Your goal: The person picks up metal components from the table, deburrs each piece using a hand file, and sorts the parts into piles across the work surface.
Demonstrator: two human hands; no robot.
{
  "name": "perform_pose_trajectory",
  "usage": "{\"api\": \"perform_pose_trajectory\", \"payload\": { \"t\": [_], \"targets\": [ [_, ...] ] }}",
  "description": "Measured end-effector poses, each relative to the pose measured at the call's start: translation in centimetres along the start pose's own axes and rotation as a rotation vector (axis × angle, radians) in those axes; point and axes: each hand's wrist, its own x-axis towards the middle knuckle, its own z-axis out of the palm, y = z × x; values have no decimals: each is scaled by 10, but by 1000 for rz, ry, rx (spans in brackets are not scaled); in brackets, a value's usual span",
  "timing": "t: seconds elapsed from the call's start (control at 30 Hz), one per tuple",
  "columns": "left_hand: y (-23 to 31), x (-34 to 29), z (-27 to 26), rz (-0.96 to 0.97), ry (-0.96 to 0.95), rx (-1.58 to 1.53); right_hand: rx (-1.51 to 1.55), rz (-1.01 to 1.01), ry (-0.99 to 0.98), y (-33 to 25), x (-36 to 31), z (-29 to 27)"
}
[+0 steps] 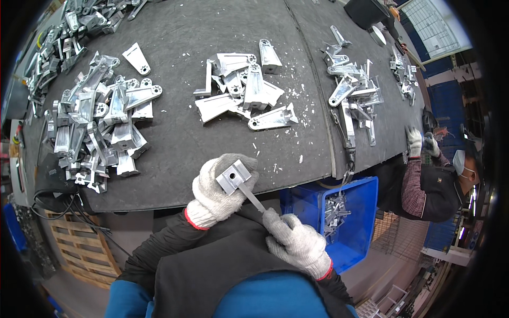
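A silver metal bracket point(233, 177) with a dark round hole rests in my left hand point(207, 192), whose white knitted glove wraps round it. My right hand point(301, 244), gloved the same way, grips a flat metal file point(254, 200). The file's blade slants up to the left and its tip meets the bracket's lower edge. The file's handle is hidden in my right fist. Both hands are at the near edge of the dark work table point(180, 153). Beyond them lies a small pile of similar brackets point(255, 90), with metal shavings scattered beside it.
A large heap of brackets point(95, 116) covers the table's left. Further brackets point(352, 90) lie to the right, near a hand tool point(343, 132). Below the edge stands a blue bin point(363, 228) holding metal pieces. A co-worker point(429, 185) sits at far right; a wooden pallet point(82, 244) is lower left.
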Motion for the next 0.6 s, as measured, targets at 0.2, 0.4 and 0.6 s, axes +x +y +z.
{"api": "perform_pose_trajectory", "payload": {
  "t": [0.2,0.4,0.6],
  "targets": [
    [-7,2,5,12,50,12,-282,17,280,5,6,12],
    [-1,3,8,-24,73,149,-305,-11,298,8,5,16],
    [8,6,6,-69,28,95,-301,8,251,5,4,17]
  ]
}}
